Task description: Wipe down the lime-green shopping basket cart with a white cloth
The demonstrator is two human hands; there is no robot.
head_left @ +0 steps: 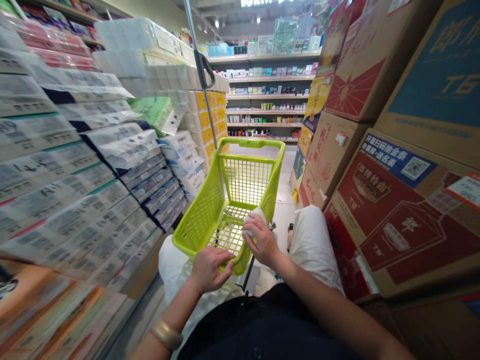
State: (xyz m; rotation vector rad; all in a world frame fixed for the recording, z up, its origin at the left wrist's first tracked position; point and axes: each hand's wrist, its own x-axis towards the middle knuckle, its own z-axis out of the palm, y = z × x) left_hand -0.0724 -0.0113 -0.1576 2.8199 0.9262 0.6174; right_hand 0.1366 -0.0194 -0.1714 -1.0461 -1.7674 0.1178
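A lime-green plastic shopping basket (198,225) with lattice walls stands tilted in front of me, between my knees. My left hand (212,267) has its fingers wrapped over the near rim. On the right side wall, my right hand (261,240) presses a crumpled white cloth or tissue (258,214) against the rim. Part of that white piece is hidden under the fingers. Through the basket's bottom grid I see the pale floor; nothing lies inside. A grey metal pole with a dark handle (204,70) rises behind the basket's far left corner.
Stacked packs of tissue paper (60,165) line the left side closely. Printed cardboard cartons (397,210) are piled high on the right, near my right knee (313,240). Across the far end stand shelves (270,77) with small boxes and bottles.
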